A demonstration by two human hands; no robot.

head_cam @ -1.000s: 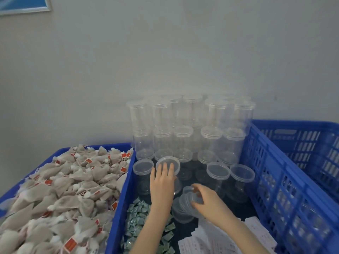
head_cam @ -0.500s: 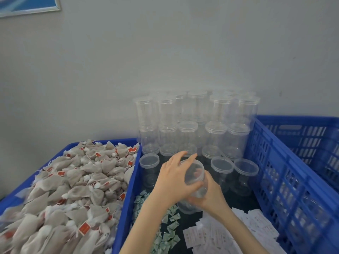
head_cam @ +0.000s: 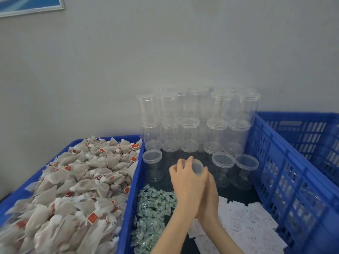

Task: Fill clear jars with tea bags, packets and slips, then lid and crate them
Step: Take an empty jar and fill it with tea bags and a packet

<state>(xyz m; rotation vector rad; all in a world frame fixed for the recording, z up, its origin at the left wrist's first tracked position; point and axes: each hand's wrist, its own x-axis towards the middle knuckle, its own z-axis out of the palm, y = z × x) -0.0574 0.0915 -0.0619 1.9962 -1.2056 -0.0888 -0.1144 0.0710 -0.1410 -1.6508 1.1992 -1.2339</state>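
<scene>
Both hands meet over the middle blue plastic crate (head_cam: pixel 136 182), at one small clear plastic jar (head_cam: pixel 197 166) held above the crate's dark floor. The left hand (head_cam: pixel 189 182) sits on the near-left side of it, fingers curled over the round translucent lid (head_cam: pixel 194 163); the right hand (head_cam: pixel 209 197) lies under and behind, mostly hidden by the left, and seems to grip the jar body, though the view is too covered to be sure. The jar's long axis looks tipped away from the person, lid facing up and outward.

What the next move turns on, I judge, is the lid lying directly under the left fingertips (head_cam: pixel 183 161) while the body stays braced by the other hand: the left is the nearer hand to twist or lift the lid off.

Fill material lies close: the heap of beige tea bags with red tags (head_cam: pixel 78 182) in the left crate, green-white foil packets (head_cam: pixel 154 208) just below the left wrist, white printed slips (head_cam: pixel 245 219) by the right forearm. Stacked lidded jars (head_cam: pixel 198 121) stand beyond
</scene>
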